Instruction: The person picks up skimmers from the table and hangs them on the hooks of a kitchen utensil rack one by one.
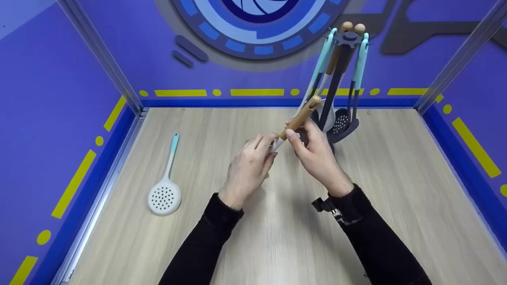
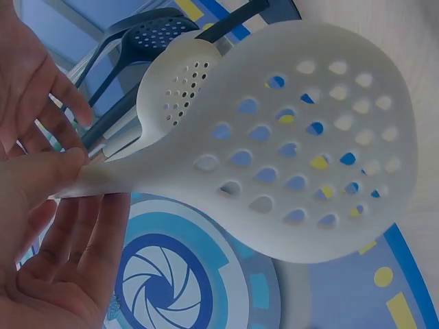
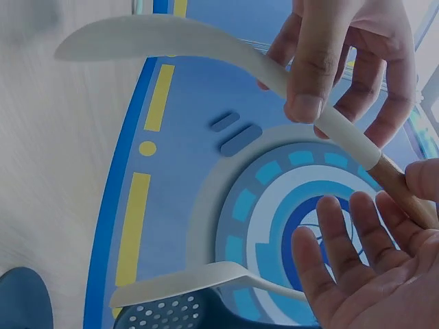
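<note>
- Purple walls with yellow dashes boxed in the pale wood bench (image 1: 277, 237) where you worked.
- Your left hand (image 1: 249, 168) pinched the white neck of a wooden-handled skimmer (image 1: 299, 118) held above the bench centre; your right hand (image 1: 317, 152) took the wood with thumb and fingers (image 3: 312, 65) curled round it, a two-handed hold that seemingly kept the long tool level.
- Its handle tip pointed to 1 o'clock, toward the utensil stand (image 1: 344, 79); whether it touched the stand, I could not tell.
- From the head view your left hand covered the skimmer's perforated head (image 2: 302, 137); only the left wrist view showed it, close and cut off at the frame edge.
- A second, teal-handled skimmer (image 1: 166, 186) lay flat on the bench at 9 o'clock, well apart from both hands.
- Utensils hanging on the stand overlapped, so their count was hard to make out.
</note>
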`<state>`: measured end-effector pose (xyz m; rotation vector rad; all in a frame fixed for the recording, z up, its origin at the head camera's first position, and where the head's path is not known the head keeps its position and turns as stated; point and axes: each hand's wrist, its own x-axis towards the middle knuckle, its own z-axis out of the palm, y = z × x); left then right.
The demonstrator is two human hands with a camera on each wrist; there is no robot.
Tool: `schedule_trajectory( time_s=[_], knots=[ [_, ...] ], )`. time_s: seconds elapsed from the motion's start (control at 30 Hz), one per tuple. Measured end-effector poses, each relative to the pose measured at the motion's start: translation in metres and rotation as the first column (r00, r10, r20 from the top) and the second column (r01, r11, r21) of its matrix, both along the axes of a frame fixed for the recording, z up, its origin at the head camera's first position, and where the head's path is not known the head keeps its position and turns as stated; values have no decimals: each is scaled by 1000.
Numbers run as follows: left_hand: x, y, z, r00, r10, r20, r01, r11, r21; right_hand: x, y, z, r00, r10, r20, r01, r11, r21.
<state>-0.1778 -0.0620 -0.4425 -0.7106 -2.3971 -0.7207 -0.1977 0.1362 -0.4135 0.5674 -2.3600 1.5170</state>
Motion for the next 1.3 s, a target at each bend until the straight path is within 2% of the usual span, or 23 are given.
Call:
schedule_trajectory(
  time_s=[0.3,0.77,1.1,1.3],
  knots=[
    [0,5,-2,999,-27,32,27,999,20,5,1,6,1000,24,-10,-24,1000,-6],
    [-2,10,0,999,-40,-8,40,999,31,10,1,16,999,44,3,-44,997,-57],
    [-4,11,1,999,-37,-22,37,999,27,7,2,21,998,64,-2,-64,992,-105],
    [-5,8,2,1000,-14,-6,14,1000,17,3,3,25,999,51,11,-49,990,-133]
  ],
)
